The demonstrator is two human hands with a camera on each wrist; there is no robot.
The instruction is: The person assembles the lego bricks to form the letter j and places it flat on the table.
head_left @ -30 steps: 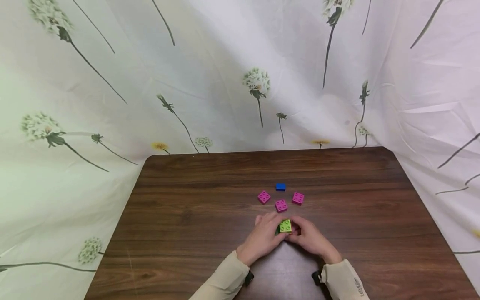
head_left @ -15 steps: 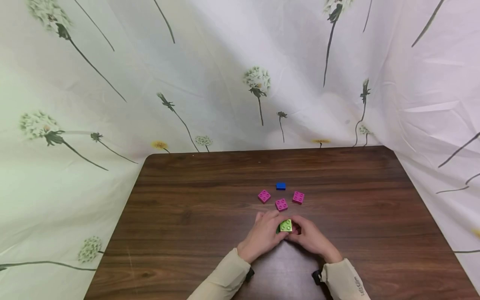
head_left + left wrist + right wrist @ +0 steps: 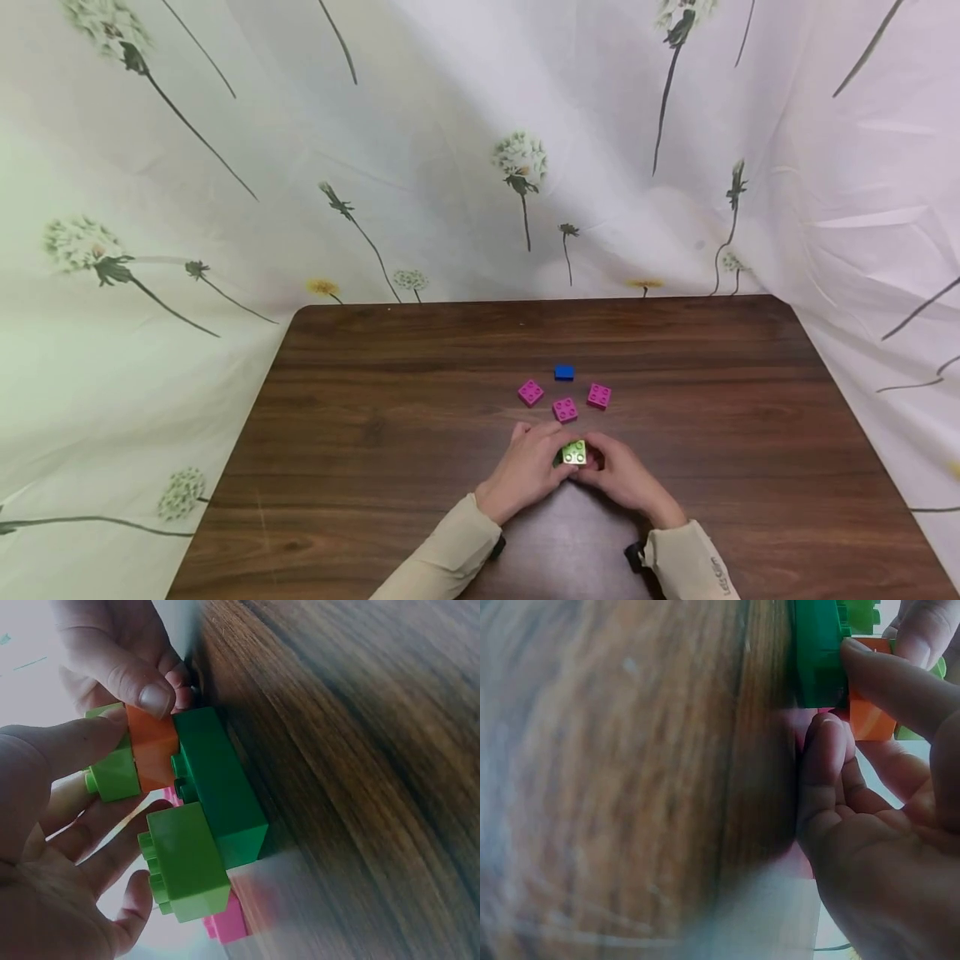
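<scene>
My left hand (image 3: 525, 471) pinches a small lime brick (image 3: 118, 780) at the top of a block stack, its thumb on one face. Beneath that brick is an orange brick (image 3: 155, 754), which sits on one end of a long dark green brick (image 3: 225, 784) on the table. A second lime brick (image 3: 191, 859) is on the dark green brick's other end, near my left fingers. From the right, my right hand (image 3: 626, 477) grips the stack, with its thumb on the orange brick. In the head view, the hands hide most of the stack.
Beyond the hands lie pink bricks: a left one (image 3: 531, 393), a middle one (image 3: 565, 409) and a right one (image 3: 599, 396). Behind them is a blue brick (image 3: 564, 373). A flower-printed cloth (image 3: 450, 167) hangs behind the wooden table (image 3: 375, 517).
Both hands stay around the stack in nearly the same pose. Only a slight shift of the head view shows.
</scene>
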